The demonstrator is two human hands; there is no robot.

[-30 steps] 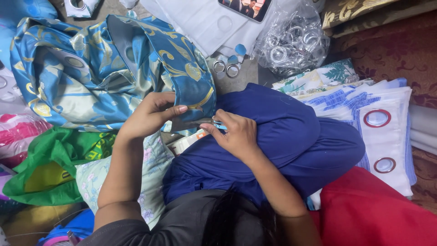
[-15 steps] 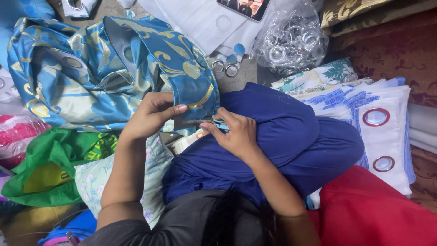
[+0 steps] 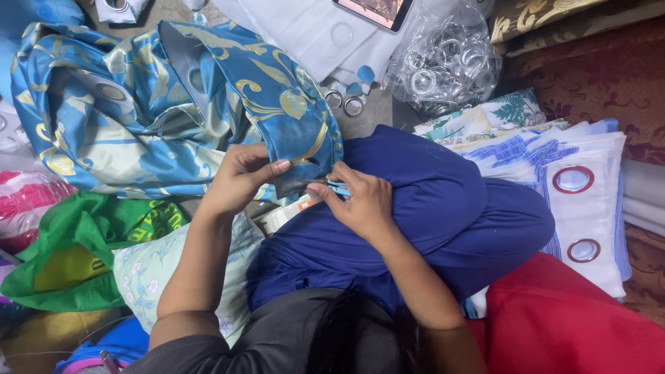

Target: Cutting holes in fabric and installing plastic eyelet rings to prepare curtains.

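Seen from above, looking down at two bare hands at work over a lap clothed in dark blue fabric (image 3: 429, 208).

Left hand (image 3: 239, 176) pinching the folded edge of a shiny blue satin curtain with gold swirls and pale cream patches (image 3: 138, 111), thumb and fingers pressed together on the cloth near a round hole cut into it. Curtain spread away to the upper left, its gripped corner hanging just above the lap.

Right hand (image 3: 360, 201) just beside the left, fingers curled and closed around a small tool with a light blue handle (image 3: 338, 185), its dark tip meeting the curtain edge between the two hands. Kind of tool too hidden to tell.

Round about:
- Loose silver metal rings (image 3: 344, 102) on the floor beyond the curtain corner, with small blue fabric discs close by.
- Clear plastic bag full of silver rings (image 3: 447, 59) at the top, right of centre.
- White folded cloth (image 3: 305, 31) at the top centre, a tablet or phone screen (image 3: 374, 10) resting on it.
- Stack of white and blue checked curtains with red-rimmed eyelets (image 3: 582, 187) at the right.
- Bright red cloth (image 3: 575, 325) at the lower right.
- Green plastic bag (image 3: 83, 242) and pale floral fabric (image 3: 149, 270) at the lower left, under the left forearm.
- Pink and white bag (image 3: 28, 201) at the far left edge.
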